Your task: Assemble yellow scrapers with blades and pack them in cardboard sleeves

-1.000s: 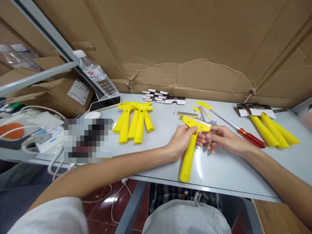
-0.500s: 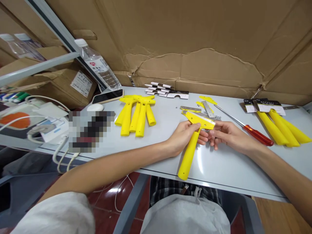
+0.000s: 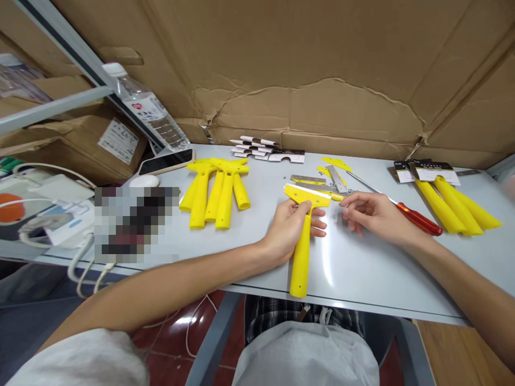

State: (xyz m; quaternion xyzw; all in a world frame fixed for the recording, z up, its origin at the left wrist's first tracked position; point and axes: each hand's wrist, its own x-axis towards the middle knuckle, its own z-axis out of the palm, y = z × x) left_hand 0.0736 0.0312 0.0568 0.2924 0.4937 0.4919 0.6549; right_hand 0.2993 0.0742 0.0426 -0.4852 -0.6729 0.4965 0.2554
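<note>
My left hand (image 3: 285,228) is closed round the neck of a yellow scraper (image 3: 301,252), thumb on its head and handle pointing towards me. A pale strip runs along the head's top edge. My right hand (image 3: 368,214) is just to the right, apart from the scraper. Its fingers are loosely bent and spread, with nothing visible in them. Beyond the hands lie metal blades (image 3: 336,178), yellow head plates (image 3: 337,163) and small screws, partly hidden by my right hand. A screwdriver with a red handle (image 3: 418,219) lies beside my right wrist.
Several yellow scraper handles (image 3: 223,198) lie in a pile at left. Folded cards (image 3: 286,156) are behind them. Carded scrapers (image 3: 446,203) lie at right. A phone (image 3: 167,162), a bottle (image 3: 155,115) and white cables (image 3: 80,262) are on the left. Cardboard (image 3: 314,64) walls the back.
My right hand has come away from the scraper head. My left hand has turned the scraper more upright and still holds it. The view has shifted slightly.
</note>
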